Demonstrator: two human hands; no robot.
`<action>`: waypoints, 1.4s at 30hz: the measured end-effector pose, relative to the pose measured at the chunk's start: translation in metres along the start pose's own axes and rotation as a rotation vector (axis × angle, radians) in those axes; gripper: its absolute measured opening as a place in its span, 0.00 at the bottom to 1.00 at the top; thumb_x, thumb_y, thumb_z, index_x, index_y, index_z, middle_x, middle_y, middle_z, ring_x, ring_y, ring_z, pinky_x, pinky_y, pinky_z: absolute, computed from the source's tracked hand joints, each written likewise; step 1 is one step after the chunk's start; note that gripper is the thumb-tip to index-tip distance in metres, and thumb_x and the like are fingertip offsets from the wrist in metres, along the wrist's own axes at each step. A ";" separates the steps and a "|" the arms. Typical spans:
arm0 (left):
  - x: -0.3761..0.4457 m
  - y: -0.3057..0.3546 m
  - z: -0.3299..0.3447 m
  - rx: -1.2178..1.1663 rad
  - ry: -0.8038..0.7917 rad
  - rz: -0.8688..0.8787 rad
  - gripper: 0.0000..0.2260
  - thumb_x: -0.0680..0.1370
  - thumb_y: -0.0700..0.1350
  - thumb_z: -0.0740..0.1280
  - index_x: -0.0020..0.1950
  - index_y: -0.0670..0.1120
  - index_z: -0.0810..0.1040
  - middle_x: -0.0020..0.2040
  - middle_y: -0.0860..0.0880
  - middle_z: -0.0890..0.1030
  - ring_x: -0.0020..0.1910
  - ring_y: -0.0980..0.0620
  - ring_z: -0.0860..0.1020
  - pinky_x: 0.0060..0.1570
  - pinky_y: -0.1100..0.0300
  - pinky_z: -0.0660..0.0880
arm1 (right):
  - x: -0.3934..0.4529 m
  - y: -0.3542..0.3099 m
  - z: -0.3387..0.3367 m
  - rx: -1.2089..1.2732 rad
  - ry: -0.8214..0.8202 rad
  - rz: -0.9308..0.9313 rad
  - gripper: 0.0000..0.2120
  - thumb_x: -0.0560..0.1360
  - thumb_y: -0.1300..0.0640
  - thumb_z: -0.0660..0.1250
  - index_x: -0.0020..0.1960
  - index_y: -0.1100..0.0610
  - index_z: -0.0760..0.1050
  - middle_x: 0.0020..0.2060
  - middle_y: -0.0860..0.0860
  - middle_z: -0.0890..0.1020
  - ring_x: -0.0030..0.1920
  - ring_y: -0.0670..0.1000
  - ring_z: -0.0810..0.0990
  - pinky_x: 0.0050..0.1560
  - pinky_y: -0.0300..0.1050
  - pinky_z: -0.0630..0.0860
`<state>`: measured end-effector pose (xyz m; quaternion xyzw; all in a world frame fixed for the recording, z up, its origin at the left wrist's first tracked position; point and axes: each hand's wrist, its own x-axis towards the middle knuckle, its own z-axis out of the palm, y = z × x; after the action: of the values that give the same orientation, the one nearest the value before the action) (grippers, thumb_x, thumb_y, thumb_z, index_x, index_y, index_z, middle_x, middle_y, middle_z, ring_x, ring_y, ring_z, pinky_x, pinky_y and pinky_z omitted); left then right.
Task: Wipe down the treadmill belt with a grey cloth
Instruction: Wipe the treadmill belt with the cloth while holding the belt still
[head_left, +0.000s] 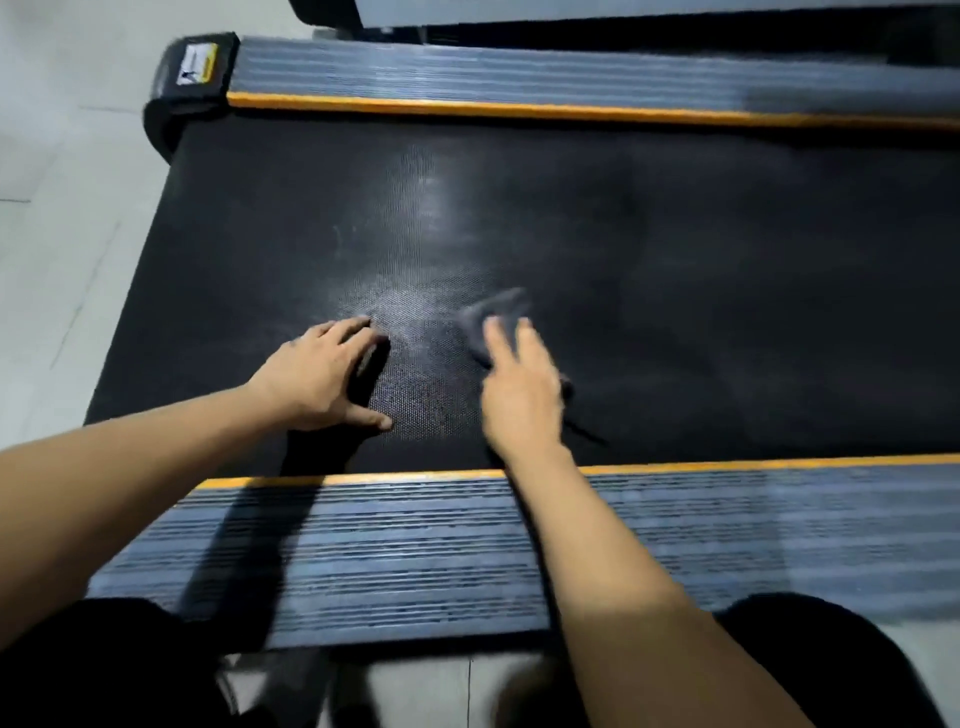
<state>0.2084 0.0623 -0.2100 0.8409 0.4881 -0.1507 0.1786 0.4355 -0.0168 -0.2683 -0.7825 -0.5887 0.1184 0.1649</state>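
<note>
The black textured treadmill belt (649, 249) fills the middle of the head view, with a pale worn patch near its centre. My right hand (519, 389) presses a grey cloth (493, 312) flat onto the belt; the cloth sticks out past the fingertips, and both are motion-blurred. My left hand (324, 376) rests on the belt to the left of the cloth, fingers spread, palm down, holding nothing.
Ribbed grey side rails with orange edging run along the near side (467, 551) and the far side (519, 73) of the belt. A black end cap with a yellow label (195, 67) sits at the far left. Light floor tiles (57, 234) lie to the left.
</note>
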 end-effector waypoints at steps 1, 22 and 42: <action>-0.003 0.001 0.001 -0.015 0.002 0.005 0.52 0.62 0.73 0.73 0.80 0.54 0.61 0.82 0.49 0.57 0.78 0.41 0.61 0.70 0.40 0.68 | 0.000 0.018 -0.009 -0.032 0.047 0.116 0.33 0.76 0.60 0.63 0.79 0.51 0.58 0.77 0.62 0.58 0.76 0.62 0.60 0.75 0.53 0.58; -0.025 -0.016 0.029 -0.108 -0.017 -0.090 0.52 0.66 0.74 0.70 0.82 0.57 0.50 0.84 0.55 0.46 0.83 0.47 0.48 0.76 0.30 0.52 | -0.047 -0.014 -0.010 -0.022 -0.078 0.326 0.33 0.80 0.61 0.58 0.81 0.50 0.47 0.79 0.62 0.46 0.79 0.60 0.49 0.77 0.52 0.51; 0.073 -0.186 0.012 0.026 0.418 -0.138 0.30 0.78 0.67 0.49 0.79 0.61 0.63 0.80 0.47 0.66 0.79 0.43 0.63 0.76 0.40 0.56 | 0.229 -0.143 0.082 -0.073 -0.012 -0.142 0.27 0.81 0.56 0.57 0.79 0.48 0.57 0.79 0.59 0.55 0.78 0.57 0.55 0.78 0.50 0.52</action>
<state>0.0796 0.1986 -0.2807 0.8208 0.5689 0.0089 0.0516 0.3419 0.2488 -0.2841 -0.7434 -0.6477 0.0896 0.1405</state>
